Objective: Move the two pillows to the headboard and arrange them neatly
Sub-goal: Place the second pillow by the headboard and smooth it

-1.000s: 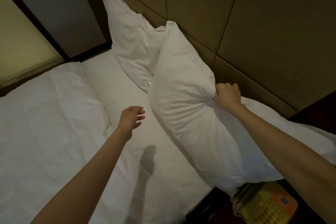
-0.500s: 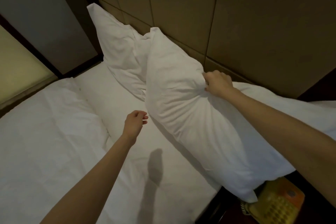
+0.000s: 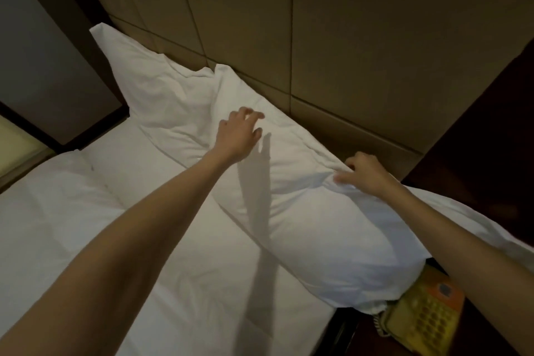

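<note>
Two white pillows lie along the brown panelled headboard [image 3: 332, 46]. The far pillow [image 3: 156, 89] rests in the back left corner. The near pillow [image 3: 323, 225] lies flat beside it and overlaps its right end. Its lower end hangs past the bed's side edge. My left hand [image 3: 237, 133] hovers over the near pillow's upper end with fingers spread and nothing in it. My right hand [image 3: 365, 173] pinches the fabric along the near pillow's headboard-side edge.
White sheets cover the bed [image 3: 144, 240]. A yellow and orange telephone [image 3: 422, 306] sits on a dark nightstand at the lower right, partly under the near pillow. A dark wood panel [image 3: 476, 139] stands to the right of the headboard.
The near pillow has dropped from upright to flat against the headboard. My left hand rose from the sheet to above the pillow. My right hand's grip moved to the pillow's edge.
</note>
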{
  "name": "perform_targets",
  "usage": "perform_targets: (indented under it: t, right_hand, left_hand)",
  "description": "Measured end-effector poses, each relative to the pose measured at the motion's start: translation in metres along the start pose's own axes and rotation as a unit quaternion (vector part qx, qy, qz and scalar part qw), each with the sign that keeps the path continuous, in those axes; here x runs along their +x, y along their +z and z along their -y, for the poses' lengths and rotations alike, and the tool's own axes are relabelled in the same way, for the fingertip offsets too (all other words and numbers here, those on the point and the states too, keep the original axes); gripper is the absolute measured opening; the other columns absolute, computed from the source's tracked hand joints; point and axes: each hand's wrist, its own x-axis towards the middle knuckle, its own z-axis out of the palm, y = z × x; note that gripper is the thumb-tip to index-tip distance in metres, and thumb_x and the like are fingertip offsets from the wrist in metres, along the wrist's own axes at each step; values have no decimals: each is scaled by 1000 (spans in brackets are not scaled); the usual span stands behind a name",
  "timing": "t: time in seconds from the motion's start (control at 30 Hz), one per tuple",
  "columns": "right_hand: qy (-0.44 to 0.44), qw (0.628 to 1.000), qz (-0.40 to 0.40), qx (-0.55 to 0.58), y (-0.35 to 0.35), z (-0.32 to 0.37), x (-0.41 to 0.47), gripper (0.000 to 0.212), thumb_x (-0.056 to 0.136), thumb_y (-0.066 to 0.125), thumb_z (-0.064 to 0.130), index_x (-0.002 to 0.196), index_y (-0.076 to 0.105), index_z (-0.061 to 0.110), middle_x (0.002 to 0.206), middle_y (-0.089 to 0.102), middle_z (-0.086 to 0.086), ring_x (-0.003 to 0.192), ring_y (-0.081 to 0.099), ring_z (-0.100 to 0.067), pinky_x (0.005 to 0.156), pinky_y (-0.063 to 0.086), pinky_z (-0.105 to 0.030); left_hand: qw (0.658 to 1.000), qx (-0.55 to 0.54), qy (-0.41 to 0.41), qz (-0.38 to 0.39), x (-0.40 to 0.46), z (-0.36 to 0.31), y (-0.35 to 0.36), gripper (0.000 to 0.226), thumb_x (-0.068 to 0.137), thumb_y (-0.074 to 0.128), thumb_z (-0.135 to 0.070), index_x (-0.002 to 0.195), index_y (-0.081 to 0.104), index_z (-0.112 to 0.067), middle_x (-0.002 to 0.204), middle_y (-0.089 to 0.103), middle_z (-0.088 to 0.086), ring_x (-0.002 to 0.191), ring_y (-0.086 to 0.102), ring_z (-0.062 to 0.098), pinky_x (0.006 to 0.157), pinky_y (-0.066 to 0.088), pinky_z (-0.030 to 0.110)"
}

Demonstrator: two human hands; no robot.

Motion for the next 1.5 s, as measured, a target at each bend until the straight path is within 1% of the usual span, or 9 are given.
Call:
perform_targets:
  t: [0.13,0.3,0.47,0.73,0.9,1.07,1.17,1.27,1.5]
  right_hand:
    - [51,975,36,-212,1,-18,-15,45,80,64,45,109,54,12,116,58,-9,111,52,-30,89,33,-39]
    - [38,995,25,-92,3,-19,-27,24,87,64,31,102,63,12,95,67,-14,90,64,-36,65,43,-32]
    - [-49,990,-82,-101,-32,31,6,19,87,60,32,72,51,23,74,53,-6,75,57,-34,59,35,-33]
    - [-111,947,-154,-261,-10,13,6,21,87,52,13,108,53,8,85,67,-15,74,63,-40,57,38,-37]
    - [-3,979,-171,-109,-16,-17,-8,27,90,59,35,89,44,12,71,58,-10,68,59,-35,55,41,-37]
    - [-99,940,-311,-99,-11,-7,-19,23,83,63,-1,103,57,8,93,60,-14,83,58,-35,71,47,-44]
    - [-181,936,-174,-248,18,-22,-28,48,89,61,21,134,48,7,133,52,-21,124,47,-39,100,38,-47]
    - [-5,983,-11,-183,34,-50,-33,70,93,35,57,148,22,15,153,33,-8,140,28,-23,115,17,-38]
    - [-43,991,-62,-107,22,-34,-27,54,96,41,45,142,36,18,147,43,-3,133,37,-19,108,24,-33]
  left_hand:
    - [976,130,93,145,50,-22,5,75,84,55,-58,147,24,-30,160,12,6,146,8,33,112,12,60]
    - [932,246,92,251,62,-4,19,56,83,55,-57,132,44,-32,146,36,2,137,26,29,106,22,59]
    - [969,213,29,125,43,31,17,35,99,36,-36,120,55,-17,124,51,9,116,46,33,91,40,48]
    - [992,34,-121,12,20,28,52,21,95,42,-21,107,53,-8,114,53,12,107,45,36,69,41,45]
    - [992,75,-101,29,16,23,72,26,95,43,-22,114,50,-5,120,50,15,106,46,37,73,41,45]
    - [989,130,72,8,29,29,61,41,97,36,-33,130,43,-10,139,48,12,125,45,30,100,32,49]
    - [959,163,152,175,26,39,65,58,99,17,-47,152,12,-23,161,16,-2,148,13,20,115,11,47]
    - [961,178,18,213,39,54,58,68,95,13,-59,153,3,-25,163,-1,-3,149,-3,19,117,2,47]
    - [978,145,-55,138,36,58,45,54,97,26,-45,143,30,-17,158,20,7,147,12,27,112,18,54]
